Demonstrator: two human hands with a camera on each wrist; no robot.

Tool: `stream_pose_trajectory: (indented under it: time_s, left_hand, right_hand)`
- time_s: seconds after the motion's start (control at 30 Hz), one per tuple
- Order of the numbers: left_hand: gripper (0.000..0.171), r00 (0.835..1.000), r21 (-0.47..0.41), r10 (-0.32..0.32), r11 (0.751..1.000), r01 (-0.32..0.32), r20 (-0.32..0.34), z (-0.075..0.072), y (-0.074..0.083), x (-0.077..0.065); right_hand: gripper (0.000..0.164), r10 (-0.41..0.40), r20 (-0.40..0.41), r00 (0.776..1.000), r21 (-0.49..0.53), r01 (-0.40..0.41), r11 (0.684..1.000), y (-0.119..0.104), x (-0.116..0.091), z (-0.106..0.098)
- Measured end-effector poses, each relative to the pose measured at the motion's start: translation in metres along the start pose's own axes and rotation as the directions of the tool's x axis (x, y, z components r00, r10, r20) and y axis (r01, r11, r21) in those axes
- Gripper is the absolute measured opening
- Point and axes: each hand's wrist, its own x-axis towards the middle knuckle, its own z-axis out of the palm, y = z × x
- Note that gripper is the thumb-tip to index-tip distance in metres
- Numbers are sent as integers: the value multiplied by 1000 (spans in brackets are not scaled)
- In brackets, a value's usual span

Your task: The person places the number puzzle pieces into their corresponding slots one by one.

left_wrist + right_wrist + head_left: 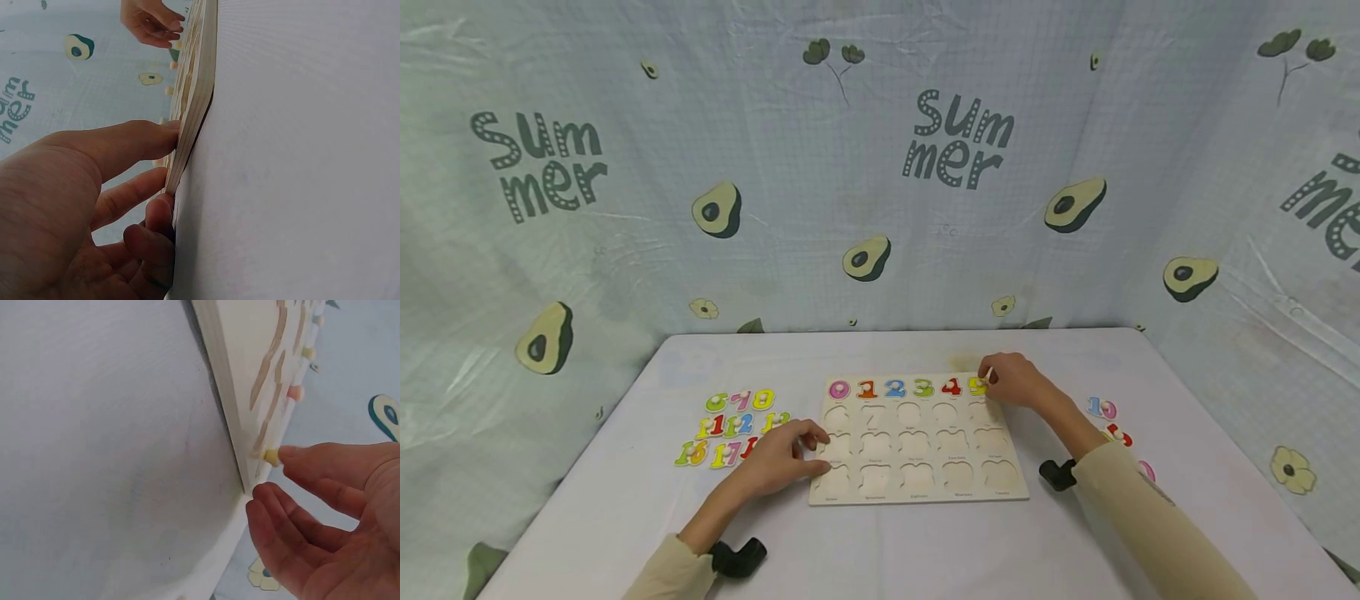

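Observation:
A pale wooden number puzzle board [917,499] lies on the table, its top row filled with coloured digits from the pink 0 [831,390] to the yellow 5 [975,387]. My left hand [777,460] rests at the board's left edge, thumb and index finger apart and touching it. At the top right corner, my right hand [1017,381] covers part of the yellow 5. In the right wrist view its thumb touches the yellow knob [272,456], while the other fingers bend loosely beside the board's corner. Below the top row, the recesses hold no pieces.
Left of the board lie several number pieces, among them a red 11 [711,427] and a yellow 8 [763,399]; my left hand partly hides some. More pieces, including a blue and pink 10 [1102,407], lie on the right, partly behind my right sleeve [1150,517]. A patterned curtain [790,275] stands behind the table.

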Motion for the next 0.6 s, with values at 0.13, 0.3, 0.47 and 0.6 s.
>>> stream_pose_trajectory:
  time_s: [0.13, 0.3, 0.47, 0.6]
  left_hand:
    - [33, 1000, 0, -6, 1000, 6, -3, 0, 1, 0]
    - [33, 1000, 3, -9, 1000, 9, -7, 1, 0, 1]
    - [33, 1000, 5, -11, 1000, 11, -8, 2, 0, 0]
    - [32, 1000, 3, -12, 1000, 12, -12, 2, 1, 0]
  right_hand:
    - [19, -16, 10, 1000, -9, 17, 1000, 3, -11, -4]
    - [19, -34, 14, 999, -13, 35, 999, 6, -26, -5]
    - [19, -9, 49, 999, 24, 8, 1000, 8, -42, -1]
    - [22, 11, 56, 998, 55, -14, 998, 7, -54, 2]
